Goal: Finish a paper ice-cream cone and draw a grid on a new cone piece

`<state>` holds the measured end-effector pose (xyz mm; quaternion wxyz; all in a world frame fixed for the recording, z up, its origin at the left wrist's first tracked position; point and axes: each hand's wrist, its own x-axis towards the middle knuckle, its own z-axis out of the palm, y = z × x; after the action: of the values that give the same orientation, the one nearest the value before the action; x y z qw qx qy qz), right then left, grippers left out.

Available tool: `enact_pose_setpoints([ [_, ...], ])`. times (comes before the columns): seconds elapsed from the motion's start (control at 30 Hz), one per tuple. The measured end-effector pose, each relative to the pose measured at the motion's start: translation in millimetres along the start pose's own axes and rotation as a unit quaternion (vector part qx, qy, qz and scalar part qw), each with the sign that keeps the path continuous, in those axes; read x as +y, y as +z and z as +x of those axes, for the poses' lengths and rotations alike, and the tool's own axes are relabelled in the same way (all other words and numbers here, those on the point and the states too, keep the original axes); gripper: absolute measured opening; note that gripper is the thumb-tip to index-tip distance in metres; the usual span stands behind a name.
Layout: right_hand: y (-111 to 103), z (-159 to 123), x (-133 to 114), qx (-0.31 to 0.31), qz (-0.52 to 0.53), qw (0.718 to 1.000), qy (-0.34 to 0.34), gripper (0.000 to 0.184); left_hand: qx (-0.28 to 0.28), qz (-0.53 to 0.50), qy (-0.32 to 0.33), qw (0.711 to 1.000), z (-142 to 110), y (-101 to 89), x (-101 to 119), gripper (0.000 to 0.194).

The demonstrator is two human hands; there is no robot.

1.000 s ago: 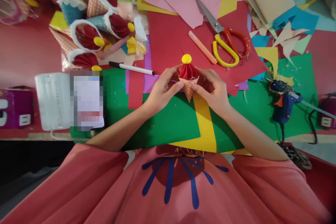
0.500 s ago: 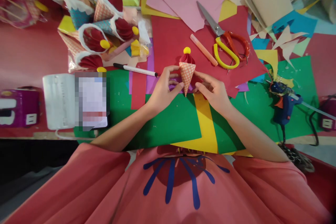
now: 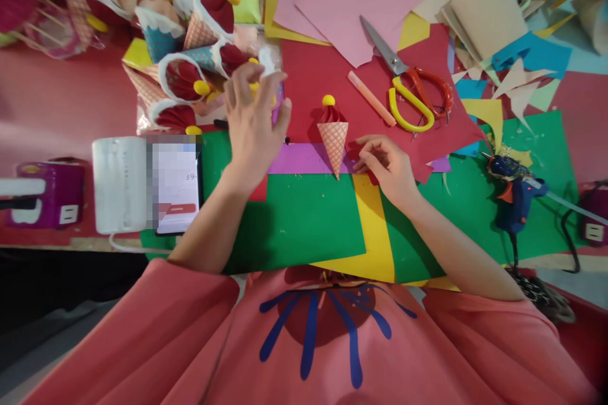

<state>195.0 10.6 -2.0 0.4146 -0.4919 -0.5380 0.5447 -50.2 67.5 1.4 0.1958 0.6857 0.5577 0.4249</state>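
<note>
A small paper ice-cream cone [image 3: 334,142], with an orange check pattern, a folded red paper top and a yellow ball, lies point toward me in the middle of the work area. My left hand [image 3: 254,123] is off it, raised with fingers spread above the dark end of a marker [image 3: 220,123], beside the pile of other cones. Loosely curled, my right hand [image 3: 387,168] rests just right of the cone. Its thumb and fingertips are a little apart, near a dark red bit of paper [image 3: 353,150]; nothing is visibly held.
Scissors [image 3: 394,66] and a peach stick-like piece [image 3: 371,99] lie on red paper beyond my right hand. A blue glue gun [image 3: 515,193] stands at right. Finished paper cones [image 3: 180,76] crowd the upper left, above a phone [image 3: 177,193] and a white box-like device [image 3: 120,185].
My left hand has let go of the cone and moved left and away from me, opening over the marker. The cone stays lying flat. My right hand has shifted slightly off its side.
</note>
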Motion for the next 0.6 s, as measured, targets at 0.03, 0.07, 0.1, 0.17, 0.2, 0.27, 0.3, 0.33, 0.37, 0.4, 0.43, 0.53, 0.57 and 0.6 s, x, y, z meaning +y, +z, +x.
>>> enact_pose_setpoints([
  [0.03, 0.0, -0.2, 0.1, 0.0, -0.001, 1.0, -0.003, 0.034, 0.007, -0.003, -0.017, 1.0, 4.7, -2.4, -4.6, 0.038],
  [0.07, 0.1, -0.4, 0.2, -0.001, -0.003, 1.0, -0.005, 0.034, -0.003, -0.016, -0.033, 0.999, 8.6, -3.4, -8.5, 0.038],
  [0.1, 0.1, -0.5, 0.5, -0.003, -0.007, 1.0, -0.005, 0.034, -0.021, -0.026, -0.052, 0.998, 11.9, -3.2, -11.7, 0.038],
  [0.17, 0.2, -0.5, 0.9, -0.008, -0.016, 1.0, -0.003, 0.034, -0.061, -0.022, -0.089, 0.994, 17.3, -0.1, -14.9, 0.039],
  [0.2, 0.3, -0.4, 1.0, -0.01, -0.019, 1.0, 0.0, 0.034, -0.071, -0.007, -0.104, 0.992, 19.9, 2.0, -14.8, 0.04],
  [0.27, 0.4, -0.3, 0.9, -0.012, -0.022, 1.0, 0.003, 0.035, -0.077, 0.021, -0.12, 0.99, 25.3, 5.6, -11.6, 0.037],
  [0.3, 0.4, -0.3, 0.6, -0.014, -0.021, 1.0, 0.002, 0.035, -0.075, 0.03, -0.126, 0.989, 28.3, 6.8, -8.9, 0.035],
  [0.33, 0.4, -0.3, 0.3, -0.016, -0.022, 1.0, 0.002, 0.034, -0.073, 0.041, -0.132, 0.988, 31.3, 7.4, -5.8, 0.033],
  [0.37, 0.2, -0.3, -0.2, -0.018, -0.023, 1.0, 0.0, 0.034, -0.071, 0.055, -0.14, 0.986, 34.3, 7.8, -2.3, 0.031],
  [0.4, 0.0, -0.4, -0.6, -0.02, -0.026, 0.999, -0.001, 0.033, -0.07, 0.079, -0.15, 0.983, 37.1, 7.9, 1.2, 0.03],
  [0.43, -0.2, -0.6, -1.1, -0.022, -0.031, 0.999, -0.002, 0.032, -0.07, 0.111, -0.159, 0.979, 39.4, 8.0, 4.8, 0.03],
  [0.53, -0.9, -1.8, -2.6, -0.024, -0.063, 0.998, -0.019, 0.027, -0.084, 0.251, -0.155, 0.952, 42.8, 9.0, 14.6, 0.032],
  [0.57, -0.7, -2.6, -3.2, -0.027, -0.088, 0.995, -0.044, 0.024, -0.09, 0.293, -0.148, 0.94, 43.0, 9.4, 17.3, 0.034],
  [0.6, -0.1, -3.7, -4.0, -0.037, -0.123, 0.988, -0.081, 0.023, -0.095, 0.326, -0.14, 0.93, 42.9, 9.5, 19.8, 0.036],
])
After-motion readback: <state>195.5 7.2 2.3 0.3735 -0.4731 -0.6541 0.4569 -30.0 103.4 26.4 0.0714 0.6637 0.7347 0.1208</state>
